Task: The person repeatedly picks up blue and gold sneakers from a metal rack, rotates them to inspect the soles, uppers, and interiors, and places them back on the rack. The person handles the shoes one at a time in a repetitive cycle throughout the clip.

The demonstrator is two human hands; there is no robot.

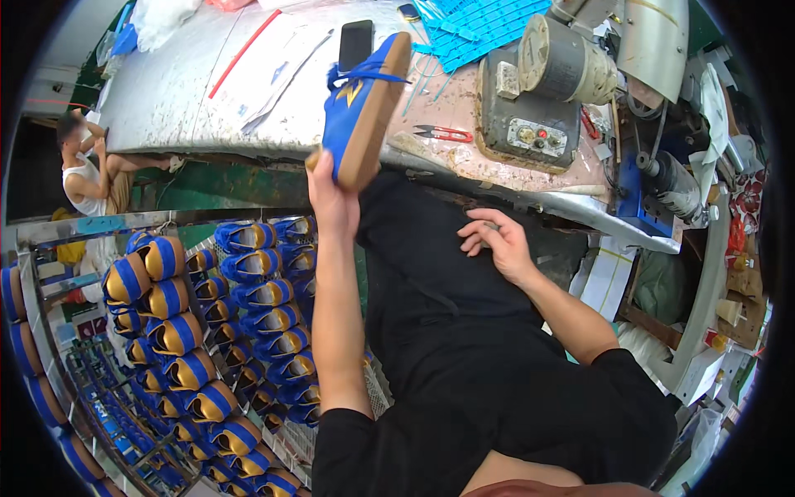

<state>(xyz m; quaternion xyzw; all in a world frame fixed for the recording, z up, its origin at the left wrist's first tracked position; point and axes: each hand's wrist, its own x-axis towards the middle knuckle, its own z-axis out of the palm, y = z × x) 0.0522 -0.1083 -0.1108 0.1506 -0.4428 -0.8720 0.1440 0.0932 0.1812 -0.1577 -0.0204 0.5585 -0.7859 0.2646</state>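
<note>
My left hand (333, 196) is wrapped round the heel end of a blue shoe (348, 120), held up in front of the workbench. The shoe has a brown sole turned to the right, blue laces and a gold star-like patch on its side. Its toe points up and away from me. Over my lap hovers my right hand (498, 242), fingers loosely bent and apart, with nothing in it. A dark phone (356, 45) lies on the bench just beyond the shoe. Red-handled thread snips (443, 133) rest on the bench to the shoe's right.
A rack (108, 222) at my left carries several rows of blue-and-gold shoes (189, 372). On the bench's right stands a machine with a motor (556, 60) and control box (538, 137). A blue plastic sheet (472, 33) lies behind. Another person (85, 170) sits at far left.
</note>
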